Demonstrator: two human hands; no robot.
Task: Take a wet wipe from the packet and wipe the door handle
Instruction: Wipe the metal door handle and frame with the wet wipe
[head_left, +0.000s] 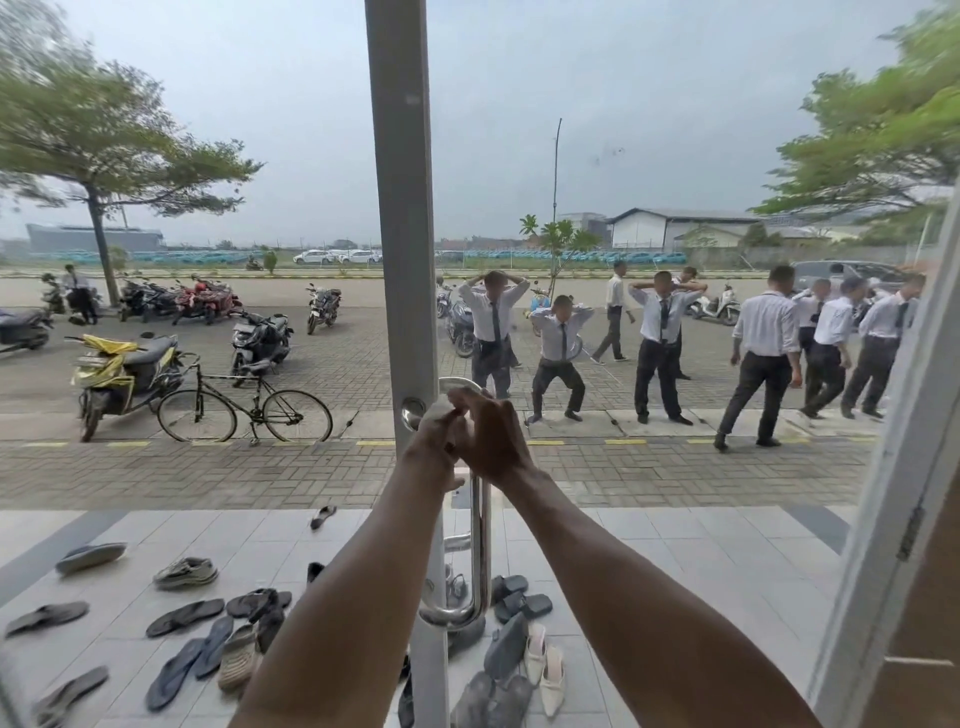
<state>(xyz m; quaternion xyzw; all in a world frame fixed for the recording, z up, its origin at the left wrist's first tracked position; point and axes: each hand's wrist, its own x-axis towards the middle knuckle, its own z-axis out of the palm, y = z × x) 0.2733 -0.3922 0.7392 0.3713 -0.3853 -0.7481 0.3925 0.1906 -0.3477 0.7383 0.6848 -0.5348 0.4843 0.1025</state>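
A vertical steel door handle (480, 545) is fixed to the grey door frame (405, 208) of a glass door. Both my hands meet at the handle's upper bend. My left hand (431, 447) holds a white wet wipe (439, 409) against the top of the handle near its round mount (413, 408). My right hand (491, 439) lies beside it with its back toward me. Its fingers curl over the handle's top and touch the wipe. The upper part of the bar is hidden behind my hands. No packet is in view.
Through the glass, several sandals and shoes (208, 618) lie on the tiled porch. Beyond are a bicycle (244, 410), parked motorbikes (124, 374) and several people in white shirts (660, 332) on the paving. A white door edge with a hinge (909, 525) stands at right.
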